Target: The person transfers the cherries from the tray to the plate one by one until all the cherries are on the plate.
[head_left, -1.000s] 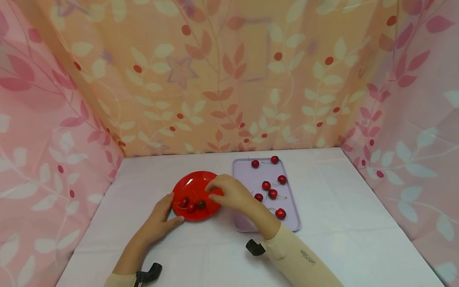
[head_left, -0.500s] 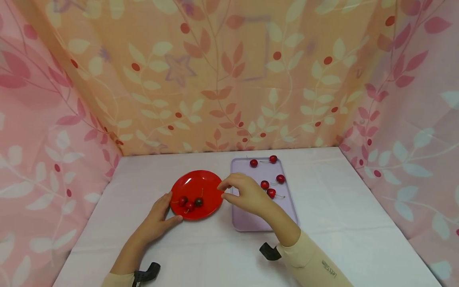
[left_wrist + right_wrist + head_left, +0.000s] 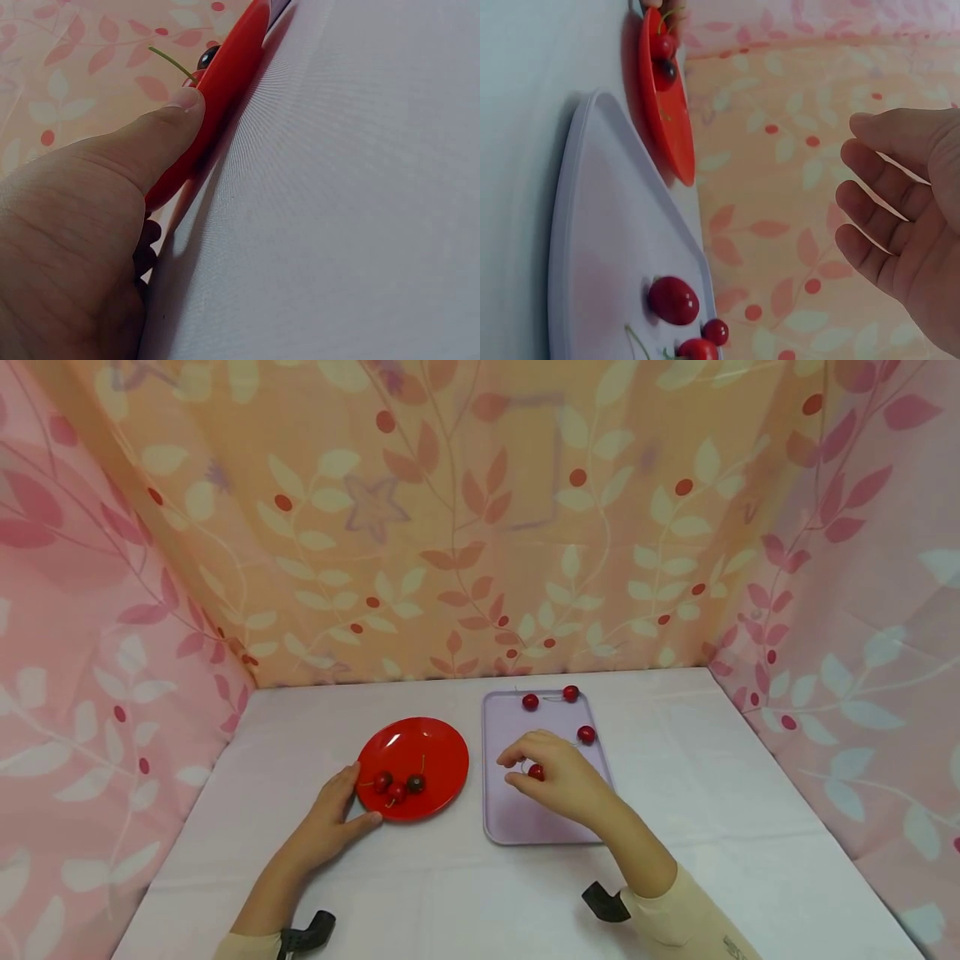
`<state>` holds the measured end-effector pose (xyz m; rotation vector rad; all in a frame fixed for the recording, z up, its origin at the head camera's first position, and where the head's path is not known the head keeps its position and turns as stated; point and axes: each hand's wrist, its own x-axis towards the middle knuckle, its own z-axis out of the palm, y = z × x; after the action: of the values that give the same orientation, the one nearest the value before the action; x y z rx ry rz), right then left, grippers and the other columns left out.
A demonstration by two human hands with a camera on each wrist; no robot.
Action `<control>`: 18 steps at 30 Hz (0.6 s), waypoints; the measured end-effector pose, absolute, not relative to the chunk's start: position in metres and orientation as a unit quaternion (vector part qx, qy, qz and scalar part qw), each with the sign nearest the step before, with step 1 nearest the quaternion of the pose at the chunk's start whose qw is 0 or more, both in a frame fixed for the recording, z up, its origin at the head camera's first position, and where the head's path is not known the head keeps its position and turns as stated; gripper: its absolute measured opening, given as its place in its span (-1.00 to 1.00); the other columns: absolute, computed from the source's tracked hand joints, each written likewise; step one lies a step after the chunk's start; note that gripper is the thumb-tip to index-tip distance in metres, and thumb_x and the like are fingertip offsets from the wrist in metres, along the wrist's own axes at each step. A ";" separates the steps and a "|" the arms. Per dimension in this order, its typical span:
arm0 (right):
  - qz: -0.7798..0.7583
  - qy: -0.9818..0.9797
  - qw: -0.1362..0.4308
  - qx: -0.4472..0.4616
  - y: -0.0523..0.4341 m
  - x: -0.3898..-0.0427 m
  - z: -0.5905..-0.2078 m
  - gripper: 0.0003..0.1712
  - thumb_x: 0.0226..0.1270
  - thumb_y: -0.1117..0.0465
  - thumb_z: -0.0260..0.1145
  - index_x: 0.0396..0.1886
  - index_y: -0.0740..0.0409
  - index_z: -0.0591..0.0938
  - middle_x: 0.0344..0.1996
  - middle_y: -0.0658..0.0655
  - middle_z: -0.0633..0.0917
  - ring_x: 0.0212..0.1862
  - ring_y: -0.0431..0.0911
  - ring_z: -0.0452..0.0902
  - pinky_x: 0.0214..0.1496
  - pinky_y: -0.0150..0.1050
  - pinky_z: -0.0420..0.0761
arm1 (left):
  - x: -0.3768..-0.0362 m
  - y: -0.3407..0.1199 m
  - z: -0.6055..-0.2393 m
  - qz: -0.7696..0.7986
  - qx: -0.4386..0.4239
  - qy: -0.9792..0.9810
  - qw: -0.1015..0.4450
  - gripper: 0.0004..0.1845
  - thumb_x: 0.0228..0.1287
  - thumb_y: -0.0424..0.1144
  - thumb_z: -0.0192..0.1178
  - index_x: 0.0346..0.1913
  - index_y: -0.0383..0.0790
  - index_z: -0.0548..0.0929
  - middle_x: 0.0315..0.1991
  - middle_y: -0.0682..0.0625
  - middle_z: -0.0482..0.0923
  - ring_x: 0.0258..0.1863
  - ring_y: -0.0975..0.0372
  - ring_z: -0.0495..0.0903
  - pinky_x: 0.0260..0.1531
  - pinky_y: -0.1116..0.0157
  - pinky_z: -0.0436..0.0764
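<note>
A red plate [image 3: 438, 752] stands on the left with two red cherries [image 3: 382, 781] and a dark cherry [image 3: 416, 783] near its lower left side. My left hand [image 3: 333, 814] holds the plate's left rim; in the left wrist view its thumb [image 3: 169, 131] lies against the edge. Over the lilac tray [image 3: 517, 822] hovers my right hand [image 3: 562, 777], fingers relaxed and apart, with nothing held in the right wrist view. One cherry [image 3: 536, 772] shows beside its thumb, partly covered. Other cherries [image 3: 586, 735] lie farther back in the tray; the hand may hide more.
The plate and tray stand side by side on a white-covered table [image 3: 450, 893], a narrow gap between them. Leaf-patterned curtains [image 3: 465, 527] close off the back and both sides. Two cherries [image 3: 571, 693] sit at the tray's far end.
My right hand has moved right, from over the plate's right edge to over the tray. My left hand has stayed at the plate's rim, and the plate's cherries look the same since half a second ago.
</note>
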<state>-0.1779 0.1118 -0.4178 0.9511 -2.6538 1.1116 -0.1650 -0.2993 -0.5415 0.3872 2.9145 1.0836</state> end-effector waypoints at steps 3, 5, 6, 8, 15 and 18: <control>0.361 -0.875 0.064 0.316 0.123 -0.176 -0.420 -0.74 0.28 0.23 0.51 -0.12 -0.21 0.73 -0.19 -0.19 0.72 -0.08 -0.28 0.55 -0.06 -0.30 0.67 | -0.164 -0.299 -0.541 0.346 0.121 0.930 0.005 0.13 0.25 0.26 0.35 0.64 -0.26 0.02 0.62 -0.29 0.04 0.58 -0.23 -0.01 0.42 -0.36 0.16; 0.355 -0.877 0.070 0.316 0.129 -0.174 -0.422 -0.73 0.27 0.23 0.52 -0.13 -0.21 0.72 -0.20 -0.20 0.72 -0.09 -0.31 0.54 -0.05 -0.31 0.65 | -0.164 -0.298 -0.541 0.345 0.121 0.931 0.002 0.13 0.25 0.25 0.35 0.64 -0.27 0.02 0.61 -0.31 0.05 0.57 -0.24 0.00 0.41 -0.37 0.18; 0.353 -0.878 0.071 0.316 0.132 -0.174 -0.424 -0.73 0.26 0.23 0.53 -0.13 -0.22 0.72 -0.21 -0.23 0.71 -0.09 -0.32 0.54 -0.02 -0.31 0.65 | -0.164 -0.298 -0.541 0.345 0.119 0.931 0.001 0.13 0.25 0.25 0.35 0.64 -0.26 0.02 0.61 -0.31 0.05 0.57 -0.24 0.00 0.41 -0.37 0.18; 0.352 -0.879 0.073 0.312 0.137 -0.172 -0.426 -0.73 0.26 0.23 0.54 -0.13 -0.23 0.72 -0.23 -0.23 0.71 -0.08 -0.30 0.54 -0.03 -0.28 0.65 | -0.164 -0.298 -0.541 0.346 0.118 0.931 0.000 0.12 0.25 0.24 0.35 0.64 -0.26 0.03 0.61 -0.31 0.05 0.57 -0.24 0.00 0.41 -0.37 0.17; 0.350 -0.885 0.078 0.297 0.152 -0.168 -0.436 -0.72 0.22 0.24 0.56 -0.12 -0.16 0.74 -0.20 -0.13 0.74 -0.10 -0.28 0.54 -0.05 -0.20 0.68 | -0.163 -0.299 -0.541 0.352 0.117 0.929 0.002 0.13 0.24 0.25 0.36 0.65 -0.23 0.02 0.61 -0.28 0.05 0.58 -0.22 0.00 0.42 -0.36 0.17; 0.349 -0.887 0.081 0.291 0.158 -0.168 -0.440 -0.71 0.21 0.24 0.56 -0.13 -0.19 0.74 -0.19 -0.17 0.74 -0.09 -0.26 0.58 0.00 -0.18 0.70 | -0.163 -0.299 -0.541 0.352 0.118 0.929 0.001 0.12 0.24 0.26 0.35 0.65 -0.22 0.03 0.61 -0.28 0.05 0.58 -0.22 0.00 0.42 -0.35 0.18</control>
<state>-0.1677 0.1584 -0.4401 0.8696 -2.6510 1.0427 -0.1630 -0.2987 -0.5408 0.3692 2.9153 1.1051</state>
